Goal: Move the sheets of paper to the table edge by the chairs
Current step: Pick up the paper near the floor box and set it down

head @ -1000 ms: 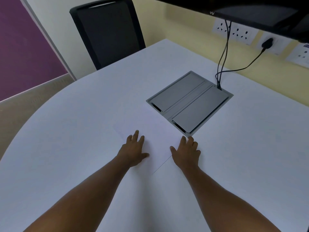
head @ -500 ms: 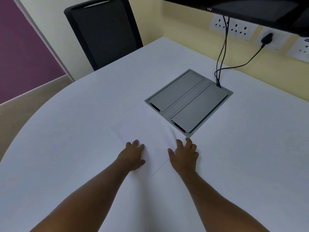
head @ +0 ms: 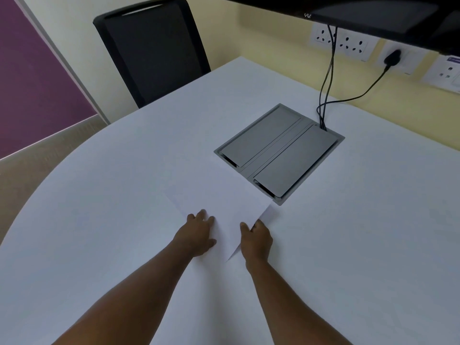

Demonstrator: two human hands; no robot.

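Observation:
White sheets of paper (head: 224, 202) lie on the white table (head: 99, 220) in front of me, hard to tell from the tabletop. My left hand (head: 199, 235) presses on their left edge with bent fingers. My right hand (head: 256, 240) grips the right edge, thumb on top and fingers tucked underneath. That right edge is raised and its far corner overlaps the near corner of the grey cable box (head: 278, 150). A black chair (head: 154, 51) stands at the table's far left edge.
The grey cable box is set flush into the tabletop, with black cables (head: 326, 90) rising from it to wall sockets (head: 341, 41) and a dark monitor (head: 348, 11) overhead. The yellow wall runs along the table's far right side. A purple panel stands at the left.
My right hand went from lying flat beside the paper to slipping its fingers under the right edge, which has lifted. My left hand's fingers have curled on the left edge.

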